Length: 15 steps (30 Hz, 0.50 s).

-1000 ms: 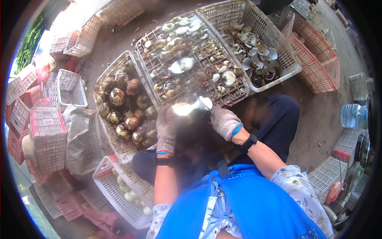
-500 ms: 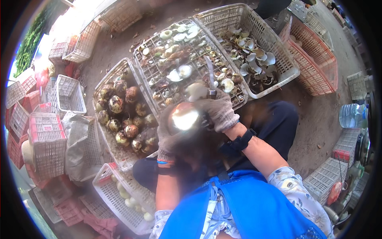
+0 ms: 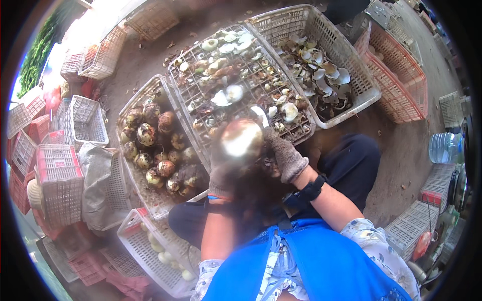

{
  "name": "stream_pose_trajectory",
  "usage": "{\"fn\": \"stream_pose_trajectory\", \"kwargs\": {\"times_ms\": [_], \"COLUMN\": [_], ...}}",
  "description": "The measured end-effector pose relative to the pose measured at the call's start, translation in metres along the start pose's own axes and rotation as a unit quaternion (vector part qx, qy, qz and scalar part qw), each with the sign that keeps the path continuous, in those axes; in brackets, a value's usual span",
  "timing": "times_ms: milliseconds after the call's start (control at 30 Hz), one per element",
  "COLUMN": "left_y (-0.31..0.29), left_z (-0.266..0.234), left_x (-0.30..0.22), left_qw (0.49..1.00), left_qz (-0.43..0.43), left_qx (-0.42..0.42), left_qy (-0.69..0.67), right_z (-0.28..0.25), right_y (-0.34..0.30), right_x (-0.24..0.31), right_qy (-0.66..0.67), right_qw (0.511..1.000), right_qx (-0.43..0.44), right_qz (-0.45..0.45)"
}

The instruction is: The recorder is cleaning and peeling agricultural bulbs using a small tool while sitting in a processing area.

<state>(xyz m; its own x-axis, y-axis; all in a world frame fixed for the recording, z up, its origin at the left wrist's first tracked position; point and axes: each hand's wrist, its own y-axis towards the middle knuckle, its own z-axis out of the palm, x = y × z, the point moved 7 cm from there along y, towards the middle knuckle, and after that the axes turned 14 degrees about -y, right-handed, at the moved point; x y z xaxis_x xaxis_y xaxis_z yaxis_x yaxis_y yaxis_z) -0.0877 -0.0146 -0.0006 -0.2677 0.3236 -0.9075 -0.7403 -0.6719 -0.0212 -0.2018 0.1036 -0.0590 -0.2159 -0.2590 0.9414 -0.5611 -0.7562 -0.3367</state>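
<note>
My left hand [image 3: 222,176], in a grey knit glove, is closed round a large round bulb [image 3: 242,138] whose upper face is white and the rest brownish. Close by on its right, my gloved right hand [image 3: 287,159] grips a knife with a curved blade [image 3: 260,115]; the blade stands up at the bulb's upper right edge. A blurred smudge hides the lower part of the bulb and some fingers. Behind both hands, an upturned crate with a grid top [image 3: 198,128] carries white scale pieces [image 3: 228,95] and small trimmings.
Left of my hands, a crate holds unpeeled brown bulbs [image 3: 146,133]. A far crate [image 3: 359,100] contains peeled scales. Whitish bulbs lie in a white crate [image 3: 135,226] at lower left. Stacked crates [image 3: 60,185], a pink crate [image 3: 396,75] and a water bottle [image 3: 445,146] stand around.
The bulb has risen slightly and turned more of its white face up. My right hand has moved down and a little right, and the knife blade has lowered toward the bulb's edge.
</note>
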Motion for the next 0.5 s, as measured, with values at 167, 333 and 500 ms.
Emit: {"fn": "stream_pose_trajectory", "kwargs": {"times_ms": [167, 333, 500], "left_y": [-0.008, -0.016, -0.022], "left_z": [0.007, -0.032, -0.015], "left_x": [-0.016, 0.014, 0.005], "left_qw": [0.975, 0.992, 0.982], "left_qz": [-0.128, -0.101, -0.096], "left_qx": [0.001, -0.060, -0.052], "left_qy": [-0.179, 0.051, 0.154], "right_z": [0.003, -0.010, -0.011], "right_y": [-0.012, -0.018, -0.058], "right_x": [0.031, 0.010, 0.026], "right_qy": [0.099, -0.189, -0.323], "right_qw": [0.993, 0.981, 0.943], "right_qx": [0.025, -0.031, -0.006], "right_qz": [0.062, -0.005, -0.086]}}
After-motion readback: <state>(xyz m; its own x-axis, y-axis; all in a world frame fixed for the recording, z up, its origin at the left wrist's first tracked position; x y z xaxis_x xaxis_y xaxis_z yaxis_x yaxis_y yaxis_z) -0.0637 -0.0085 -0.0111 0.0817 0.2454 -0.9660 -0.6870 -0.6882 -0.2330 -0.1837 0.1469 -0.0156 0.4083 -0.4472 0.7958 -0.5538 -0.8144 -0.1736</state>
